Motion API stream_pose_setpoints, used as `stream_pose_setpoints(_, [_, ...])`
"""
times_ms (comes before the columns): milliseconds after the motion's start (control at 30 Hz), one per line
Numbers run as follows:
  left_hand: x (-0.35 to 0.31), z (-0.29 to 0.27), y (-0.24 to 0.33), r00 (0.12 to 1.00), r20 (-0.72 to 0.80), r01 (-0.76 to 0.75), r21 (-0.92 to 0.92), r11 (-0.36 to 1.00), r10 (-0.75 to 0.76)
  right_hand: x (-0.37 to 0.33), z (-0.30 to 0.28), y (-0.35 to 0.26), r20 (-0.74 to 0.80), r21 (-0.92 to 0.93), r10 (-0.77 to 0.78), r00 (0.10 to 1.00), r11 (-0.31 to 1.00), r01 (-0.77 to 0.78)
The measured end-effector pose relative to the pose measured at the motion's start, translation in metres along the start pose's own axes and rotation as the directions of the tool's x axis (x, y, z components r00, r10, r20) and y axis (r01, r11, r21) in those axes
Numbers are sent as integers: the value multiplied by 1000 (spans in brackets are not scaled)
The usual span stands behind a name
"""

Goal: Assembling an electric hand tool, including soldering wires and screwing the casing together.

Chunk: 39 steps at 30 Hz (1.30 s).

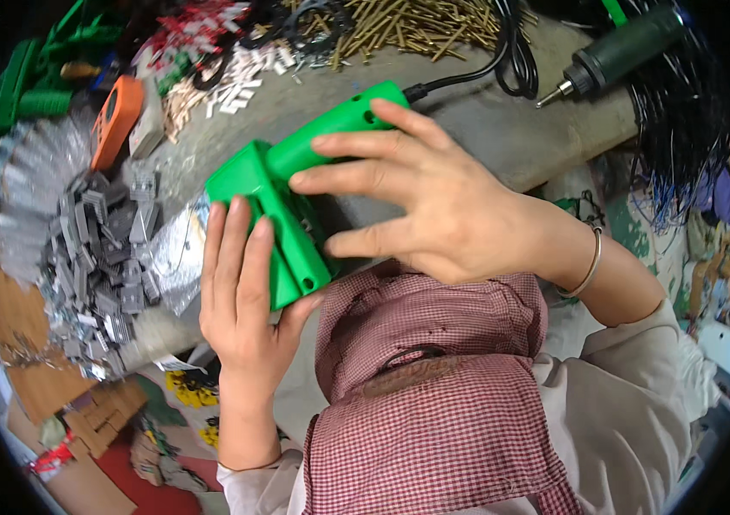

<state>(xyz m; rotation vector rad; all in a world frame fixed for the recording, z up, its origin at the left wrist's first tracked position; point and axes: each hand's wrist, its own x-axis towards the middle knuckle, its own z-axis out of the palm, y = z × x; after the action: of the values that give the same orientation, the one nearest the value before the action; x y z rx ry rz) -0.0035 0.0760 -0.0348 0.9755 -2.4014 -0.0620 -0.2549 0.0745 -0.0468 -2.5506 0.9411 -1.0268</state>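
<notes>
A green plastic power-tool body (249, 176) with a straight handle (331, 133) lies on the grey worktable in front of me. A black cord (459, 79) runs out of the handle's far end. My left hand (245, 292) grips the wide end of the body, fingers over its top face and thumb along its near edge. Above the handle and the body's right side, my right hand (434, 193) is open with its fingers spread. Its fingertips are at the green plastic; whether they all touch it I cannot tell.
Grey ribbed parts (95, 249) and clear plastic pieces (35, 176) are heaped at left, beside an orange device (116, 122). Long brass-coloured screws (425, 26) lie at the back. A dark electric screwdriver (614, 60) is at the far right, near bundled black wires (682, 129).
</notes>
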Motion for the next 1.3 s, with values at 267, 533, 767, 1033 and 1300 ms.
stream_pose_setpoints(267, [-2,-3,-4,998,56,-33,89,995,28,-2,15,4,-44,-48,-10,999,999,8])
stream_pose_setpoints(533, [-2,-1,-5,997,61,-52,120,991,45,-3,12,2,55,-95,46,997,995,-40])
stream_pose_setpoints(767, [-5,3,-10,996,60,-81,137,987,73,-1,8,-5,165,-105,96,982,991,-80])
stream_pose_setpoints(1033, [-8,1,-12,991,89,-108,160,981,95,1,3,-6,192,1,117,975,993,-119])
stream_pose_setpoints(1300, [-13,-2,-13,972,211,-126,102,987,102,-2,-7,5,65,129,184,981,973,-191])
